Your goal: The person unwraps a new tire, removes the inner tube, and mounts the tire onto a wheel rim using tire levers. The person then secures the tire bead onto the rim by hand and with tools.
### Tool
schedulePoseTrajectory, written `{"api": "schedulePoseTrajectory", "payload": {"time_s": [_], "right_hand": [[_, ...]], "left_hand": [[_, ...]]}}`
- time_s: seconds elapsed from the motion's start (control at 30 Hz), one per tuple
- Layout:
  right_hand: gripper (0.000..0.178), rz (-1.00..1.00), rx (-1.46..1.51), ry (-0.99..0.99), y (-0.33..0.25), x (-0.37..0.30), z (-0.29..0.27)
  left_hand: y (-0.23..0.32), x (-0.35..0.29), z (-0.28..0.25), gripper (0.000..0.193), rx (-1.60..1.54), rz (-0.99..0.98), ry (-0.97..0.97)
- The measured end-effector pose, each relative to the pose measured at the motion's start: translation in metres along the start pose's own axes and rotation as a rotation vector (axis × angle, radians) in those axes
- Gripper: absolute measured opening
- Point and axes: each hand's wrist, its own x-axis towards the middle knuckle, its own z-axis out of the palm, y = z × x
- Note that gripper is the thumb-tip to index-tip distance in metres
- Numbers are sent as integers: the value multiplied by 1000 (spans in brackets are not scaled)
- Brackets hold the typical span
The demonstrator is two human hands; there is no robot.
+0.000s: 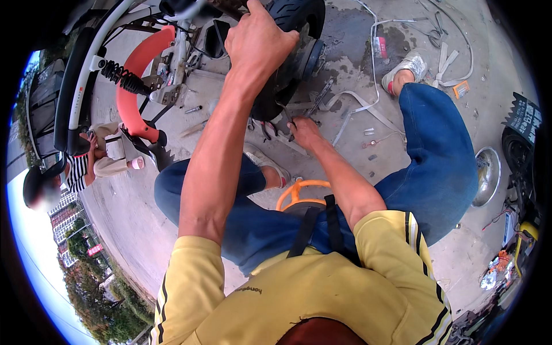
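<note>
Fingers (287, 37) gripping tyre (287, 17), probably pliers (267, 129) below

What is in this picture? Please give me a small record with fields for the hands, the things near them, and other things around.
left hand: raised, gripping the top of the tyre
right hand: low at the ground, at the pliers under the tyre; whether it holds anything cannot be told
scooter: red-orange frame, black spring
stool: orange, under the person
ground: concrete, wet patches, white straps, small parts
bowl: metal, by the right knee
other person: sitting at left, striped shirt
</note>
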Motion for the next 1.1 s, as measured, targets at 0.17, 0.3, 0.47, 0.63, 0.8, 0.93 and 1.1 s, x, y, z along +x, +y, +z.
{"api": "schedulePoseTrajectory", "payload": {"time_s": [0.17, 0.3, 0.47, 0.63, 0.8, 0.93, 1.1], "right_hand": [[29, -63, -169, 6, -1, -2, -2], [29, -17, -140, -9, -14, -8, 3], [31, 104, 38, -38, -47, -22, 16], [34, 223, 129, 83, -38, -41, 20], [32, 454, 34, 146, 28, -51, 17], [31, 719, 112, 27, 73, -55, 11], [34, 854, 15, -9, 126, -55, 3]], "left_hand": [[31, 1, -27, 71, -168, -247, -114], [-17, -29, 0, 99, -260, 74, 2], [-24, -108, 21, 85, -322, -150, 48], [-33, -104, 44, 77, -269, -69, 167], [-42, -111, 39, 78, -402, -58, 132], [-56, -119, 38, 85, -447, -83, 28], [-59, -108, 31, 88, -487, -67, -72]]}}
